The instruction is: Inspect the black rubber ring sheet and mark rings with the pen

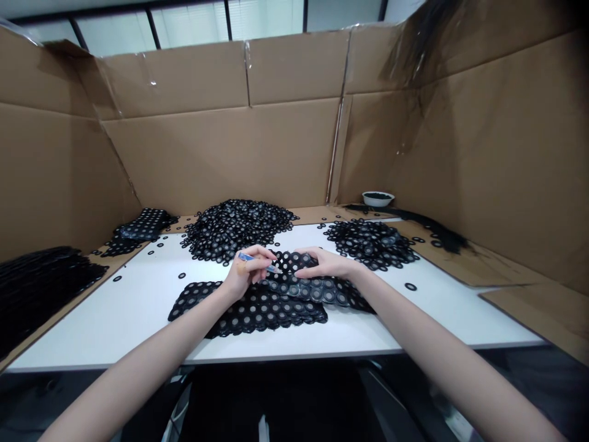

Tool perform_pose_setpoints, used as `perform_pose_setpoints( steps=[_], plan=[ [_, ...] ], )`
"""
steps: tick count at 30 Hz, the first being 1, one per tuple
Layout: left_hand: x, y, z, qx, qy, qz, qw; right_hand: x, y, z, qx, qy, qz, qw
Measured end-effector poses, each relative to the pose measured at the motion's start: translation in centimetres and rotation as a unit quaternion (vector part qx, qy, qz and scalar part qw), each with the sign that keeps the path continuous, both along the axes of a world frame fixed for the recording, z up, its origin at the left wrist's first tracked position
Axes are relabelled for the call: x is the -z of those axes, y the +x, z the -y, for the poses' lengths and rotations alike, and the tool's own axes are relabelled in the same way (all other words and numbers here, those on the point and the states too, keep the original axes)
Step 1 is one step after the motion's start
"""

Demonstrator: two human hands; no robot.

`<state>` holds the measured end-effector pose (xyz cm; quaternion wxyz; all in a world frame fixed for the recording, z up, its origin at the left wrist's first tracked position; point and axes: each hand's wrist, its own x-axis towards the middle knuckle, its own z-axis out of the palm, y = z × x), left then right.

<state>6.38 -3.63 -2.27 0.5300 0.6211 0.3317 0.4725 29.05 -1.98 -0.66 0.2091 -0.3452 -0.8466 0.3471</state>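
My left hand [248,271] is closed round a slim blue-and-clear pen-like tool [274,269]. Its pointed end faces right, close to a black sheet of joined rings [335,293]. The fingers and thumb of my right hand [322,264] grip the upper edge of that sheet, which is partly lifted and shows rows of round holes. Beneath it, more black ring sheets [262,313] lie stacked on the white tabletop [138,313]. My fingers hide part of the tool and of the sheet's edge.
Behind my hands rises a large heap of loose black rings [234,224], with a smaller heap [370,242] to the right. Stacked sheets [147,224] and a dark pile [41,285] stand left. A white bowl [378,203] sits back right, near black strands [427,228]. Cardboard walls [221,159] enclose the table.
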Motion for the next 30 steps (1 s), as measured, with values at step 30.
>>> perform_pose_setpoints(
  steps=[30],
  plan=[
    [-5.1,-5.8,-1.9,0.229,-0.151,-0.160,0.948,1.0,-1.4,-0.1,0.007,0.033,-0.047,0.998]
  ],
)
